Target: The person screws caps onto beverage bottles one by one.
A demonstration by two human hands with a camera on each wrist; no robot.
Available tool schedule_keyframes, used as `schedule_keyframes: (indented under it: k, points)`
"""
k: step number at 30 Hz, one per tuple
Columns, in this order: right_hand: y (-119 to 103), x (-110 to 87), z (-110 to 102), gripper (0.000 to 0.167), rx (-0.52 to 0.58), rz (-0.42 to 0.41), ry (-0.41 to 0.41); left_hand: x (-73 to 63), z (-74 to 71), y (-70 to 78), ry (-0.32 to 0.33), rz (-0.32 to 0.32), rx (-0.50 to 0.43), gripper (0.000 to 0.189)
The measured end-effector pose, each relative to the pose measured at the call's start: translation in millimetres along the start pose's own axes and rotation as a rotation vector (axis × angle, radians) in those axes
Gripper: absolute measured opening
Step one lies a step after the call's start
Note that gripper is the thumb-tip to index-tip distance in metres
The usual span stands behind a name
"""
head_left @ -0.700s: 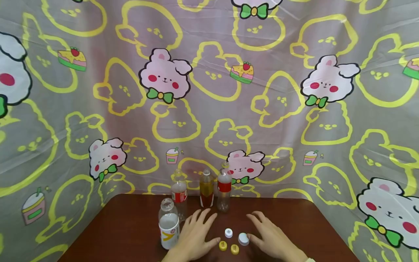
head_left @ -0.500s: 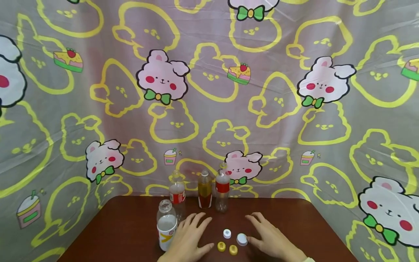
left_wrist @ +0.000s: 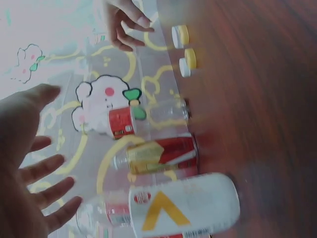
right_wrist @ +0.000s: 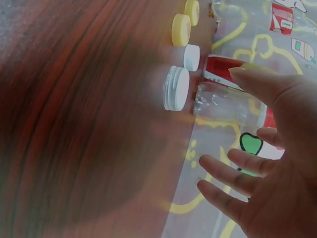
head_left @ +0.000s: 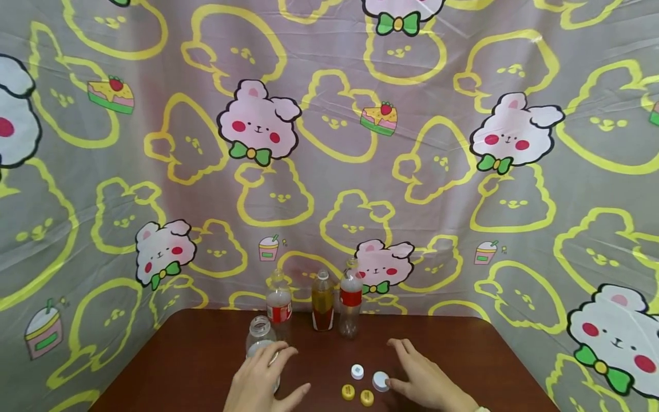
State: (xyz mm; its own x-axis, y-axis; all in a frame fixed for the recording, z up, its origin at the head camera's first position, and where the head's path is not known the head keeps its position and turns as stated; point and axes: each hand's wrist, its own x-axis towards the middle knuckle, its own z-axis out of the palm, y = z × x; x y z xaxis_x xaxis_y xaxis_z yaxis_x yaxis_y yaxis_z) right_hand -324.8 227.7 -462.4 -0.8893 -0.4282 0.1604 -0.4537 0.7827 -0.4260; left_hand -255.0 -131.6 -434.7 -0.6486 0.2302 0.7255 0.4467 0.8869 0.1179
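Observation:
My left hand is spread, its fingers relaxed and holding nothing, in front of an uncapped wide-mouthed bottle. In the left wrist view a gap shows between that hand and the bottle's white label with a yellow mark. On the right, my other hand hovers with relaxed fingers beside a large white cap; the right wrist view shows its thumb apart from the cap. Close by lie a small white cap, a yellow cap and a second yellow cap.
Upright at the back of the brown table are a clear red-labelled bottle, a bottle with a yellow-and-red label and another clear red-labelled bottle. A patterned curtain surrounds the table's back and sides.
My left hand has moved left, away from the caps, and now covers much of the wide-mouthed bottle in the head view. The right hand has hardly moved; caps and bottles stay in place.

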Motion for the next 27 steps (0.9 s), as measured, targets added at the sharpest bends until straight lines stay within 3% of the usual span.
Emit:
schedule_keyframes:
  k: [2, 6, 13, 20, 27]
  points:
    - [-0.3, 2.7, 0.0, 0.074, 0.019, 0.018, -0.016, -2.2, -5.8, -2.6, 0.040, -0.119, -0.024, 0.054]
    - [0.0, 10.8, 2.8, 0.077, 0.023, 0.014, -0.016, -1.5, -15.1, -11.7, 0.051, -0.335, -0.084, 0.064]
    - [4.5, 25.5, 14.1, 0.079, 0.014, 0.022, -0.041, -1.8, -14.4, -32.9, -0.005, -0.572, -0.215, 0.081]
    - [7.2, 30.5, 20.7, 0.075, 0.030, 0.026, -0.073, -0.5, -1.4, -52.4, -0.045, -0.656, -0.322, 0.097]
    - [10.7, 32.8, 26.6, 0.064, 0.017, -0.002, -0.082, 1.8, 13.3, -64.1, -0.070, -0.637, -0.437, 0.100]
